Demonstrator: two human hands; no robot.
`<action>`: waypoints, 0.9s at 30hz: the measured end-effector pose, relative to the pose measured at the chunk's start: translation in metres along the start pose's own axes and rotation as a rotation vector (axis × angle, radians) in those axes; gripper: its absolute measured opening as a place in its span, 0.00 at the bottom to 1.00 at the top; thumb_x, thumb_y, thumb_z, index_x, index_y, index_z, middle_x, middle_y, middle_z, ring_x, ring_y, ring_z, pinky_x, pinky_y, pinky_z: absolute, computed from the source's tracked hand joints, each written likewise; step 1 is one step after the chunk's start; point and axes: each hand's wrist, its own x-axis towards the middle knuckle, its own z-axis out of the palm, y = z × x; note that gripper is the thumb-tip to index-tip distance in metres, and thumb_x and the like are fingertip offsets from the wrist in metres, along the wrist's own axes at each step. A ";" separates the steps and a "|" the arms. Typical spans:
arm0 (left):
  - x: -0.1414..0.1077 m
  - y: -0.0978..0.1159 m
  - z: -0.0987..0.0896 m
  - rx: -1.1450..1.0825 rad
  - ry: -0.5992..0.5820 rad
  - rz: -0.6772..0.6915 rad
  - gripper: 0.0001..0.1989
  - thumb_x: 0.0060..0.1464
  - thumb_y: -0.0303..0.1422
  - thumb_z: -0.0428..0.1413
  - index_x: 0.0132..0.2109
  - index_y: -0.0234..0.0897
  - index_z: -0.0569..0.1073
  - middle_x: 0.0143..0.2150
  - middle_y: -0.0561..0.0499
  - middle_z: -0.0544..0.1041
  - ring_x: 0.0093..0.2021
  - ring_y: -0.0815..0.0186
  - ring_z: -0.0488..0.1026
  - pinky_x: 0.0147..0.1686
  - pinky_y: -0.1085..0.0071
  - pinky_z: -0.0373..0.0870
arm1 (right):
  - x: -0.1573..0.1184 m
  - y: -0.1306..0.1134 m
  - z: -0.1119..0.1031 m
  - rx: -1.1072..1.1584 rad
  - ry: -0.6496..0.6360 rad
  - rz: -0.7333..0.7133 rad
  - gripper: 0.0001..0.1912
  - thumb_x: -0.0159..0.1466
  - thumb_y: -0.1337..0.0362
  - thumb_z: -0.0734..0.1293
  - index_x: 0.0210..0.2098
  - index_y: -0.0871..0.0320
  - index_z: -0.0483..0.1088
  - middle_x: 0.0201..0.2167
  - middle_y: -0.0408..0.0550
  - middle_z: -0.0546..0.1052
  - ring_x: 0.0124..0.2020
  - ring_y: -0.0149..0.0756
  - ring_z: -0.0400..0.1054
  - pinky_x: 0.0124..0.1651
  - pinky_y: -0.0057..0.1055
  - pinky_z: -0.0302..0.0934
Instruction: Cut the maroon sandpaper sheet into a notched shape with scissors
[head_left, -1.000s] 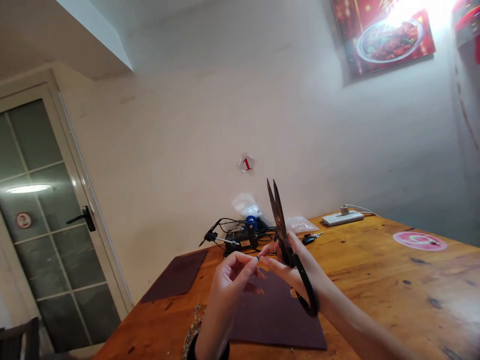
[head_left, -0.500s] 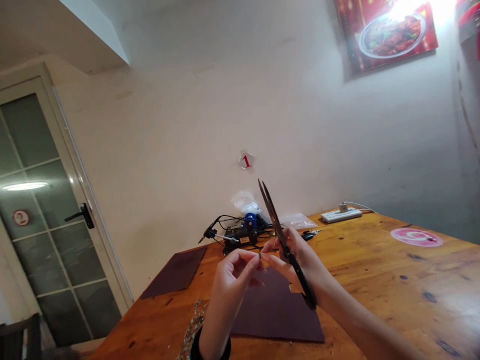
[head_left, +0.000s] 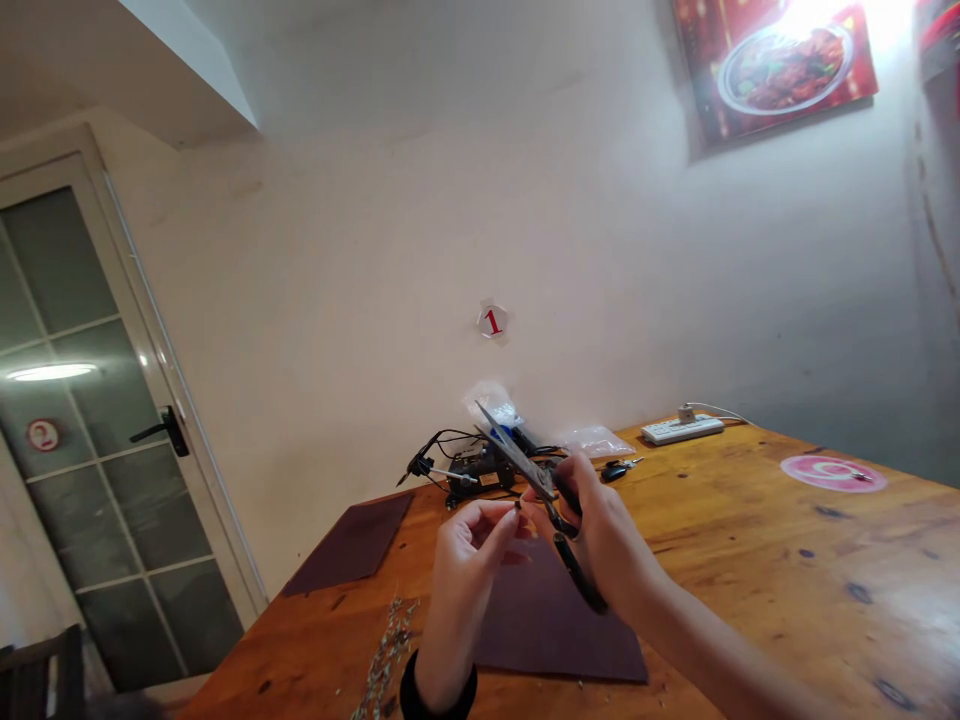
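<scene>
Dark-bladed scissors (head_left: 538, 481) with black handles slant up and left above the table (head_left: 750, 560), blades parted, gripped in your right hand (head_left: 602, 515), which hides part of the handles; your left hand (head_left: 465, 562) pinches a dark piece (head_left: 517, 507) too tiny to make out; the blades lean farther left than half a second ago

You have room to pass over the desk (head_left: 750, 600) on your right, but the parted scissors (head_left: 517, 462) jut forward from your right hand (head_left: 606, 515), a black device with cables (head_left: 487, 478) bars the way ahead, and silvery strands (head_left: 388, 645) lie near your left hand (head_left: 466, 555).
</scene>
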 end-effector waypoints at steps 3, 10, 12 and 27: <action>-0.001 0.001 0.001 0.023 0.018 0.024 0.13 0.45 0.40 0.64 0.32 0.33 0.79 0.29 0.46 0.79 0.30 0.65 0.75 0.26 0.74 0.71 | 0.003 -0.001 -0.005 0.038 -0.066 0.020 0.15 0.57 0.54 0.68 0.36 0.54 0.59 0.31 0.45 0.74 0.29 0.37 0.68 0.32 0.32 0.62; -0.005 0.014 -0.006 -0.132 0.117 -0.026 0.11 0.42 0.38 0.66 0.30 0.35 0.79 0.28 0.48 0.78 0.31 0.64 0.74 0.28 0.72 0.72 | 0.006 -0.011 -0.015 0.237 -0.355 0.191 0.23 0.60 0.41 0.63 0.38 0.55 0.62 0.36 0.47 0.70 0.42 0.43 0.66 0.46 0.39 0.61; -0.005 0.016 -0.010 -0.194 0.148 -0.027 0.12 0.40 0.38 0.67 0.30 0.35 0.79 0.30 0.48 0.79 0.32 0.65 0.74 0.29 0.73 0.72 | 0.001 -0.012 -0.012 0.250 -0.495 0.216 0.26 0.58 0.38 0.63 0.39 0.55 0.63 0.39 0.50 0.71 0.47 0.48 0.65 0.50 0.43 0.60; -0.005 0.016 -0.014 -0.286 0.185 -0.088 0.12 0.35 0.37 0.68 0.30 0.35 0.79 0.31 0.48 0.79 0.33 0.62 0.74 0.30 0.70 0.72 | -0.008 -0.012 -0.001 0.185 -0.617 0.236 0.33 0.59 0.34 0.57 0.45 0.59 0.62 0.44 0.55 0.68 0.48 0.49 0.63 0.51 0.45 0.59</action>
